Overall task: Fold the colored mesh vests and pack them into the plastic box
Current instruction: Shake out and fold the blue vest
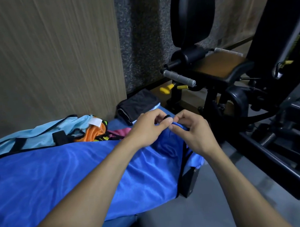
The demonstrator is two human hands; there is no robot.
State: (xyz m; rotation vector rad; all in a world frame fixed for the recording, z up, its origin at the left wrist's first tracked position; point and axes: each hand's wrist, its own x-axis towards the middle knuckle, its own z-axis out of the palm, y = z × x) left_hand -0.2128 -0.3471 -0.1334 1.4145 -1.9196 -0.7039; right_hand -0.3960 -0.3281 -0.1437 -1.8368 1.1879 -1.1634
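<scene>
Blue mesh vest (pixel 73 176) lies spread across the bench (pixel 115 123), shiny w/ black edge trim, its far right corner lifted at the bench's end. Left hand (pixel 147 130) and right hand (pixel 191 132) meet there, almost touching; both arms reach fwd from bottom of frame, bare forearms over the blue cloth. Left fingers (pixel 162 120) curled, pinching the black trim at the corner; right fingers (pixel 178 124) curled too, clamped on a bunched bit of blue fabric just beside.

Behind the vest, near the wall: light blue vest (pixel 39 134) w/ black straps and a white tag, then a crumpled heap of orange vest (pixel 92 133), a yellow-green one and pink vest (pixel 118 132), all touching. Folded black cloth (pixel 136 105) sits at the far bench corner. Plastic box: can't tell where it is.

Right side: black gym machine (pixel 255 80), padded seat, grey-taped handles, yellow knobs. Wood-grain wall panel (pixel 43 60) left, speckled grey panel beside it. Grey floor (pixel 215 209).
</scene>
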